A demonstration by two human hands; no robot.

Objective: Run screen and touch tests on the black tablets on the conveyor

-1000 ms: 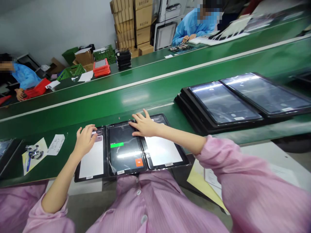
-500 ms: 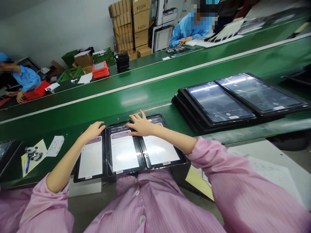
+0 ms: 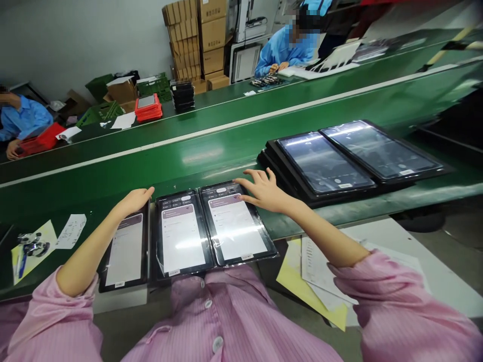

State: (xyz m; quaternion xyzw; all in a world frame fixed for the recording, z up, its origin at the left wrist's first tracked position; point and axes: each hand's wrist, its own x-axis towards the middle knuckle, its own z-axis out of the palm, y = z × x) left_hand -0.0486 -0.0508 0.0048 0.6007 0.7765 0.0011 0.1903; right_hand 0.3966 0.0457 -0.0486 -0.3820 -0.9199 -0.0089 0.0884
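Head view: a worker in a pink shirt [image 3: 234, 322] tends three lit tablets set in a row along the near edge of a green desk [image 3: 88, 193]. At left, the left hand [image 3: 132, 202] rests over the top of the left tablet [image 3: 126, 256], its fingers close together; whether it grips the edge cannot be told. Just beside lies the middle tablet [image 3: 184, 236], with neither hand on it. Next to that, the right hand [image 3: 260, 188] spreads wide, fingertips over the upper part of the right tablet [image 3: 237, 226], holding nothing.

All three screens display a similar pale page beneath a mauve banner, suggesting they are at the same stage; how much work is left on them does not show. Farther right, dark-screened tablets [image 3: 326, 163] top a black pile, and whether they are finished or waiting is unclear.

On the desk at far left, a blue pen [image 3: 21, 264] lies on yellow paper [image 3: 47, 236] beside a handwritten slip [image 3: 71, 231]. Across the room, from left, are a co-worker in blue [image 3: 32, 118] by a red case [image 3: 41, 143], green crates [image 3: 100, 113], a red stack [image 3: 149, 109], a black stack [image 3: 183, 95], piled cardboard boxes [image 3: 213, 32] and another blue-clad co-worker [image 3: 283, 48], bent over small items [image 3: 266, 80].
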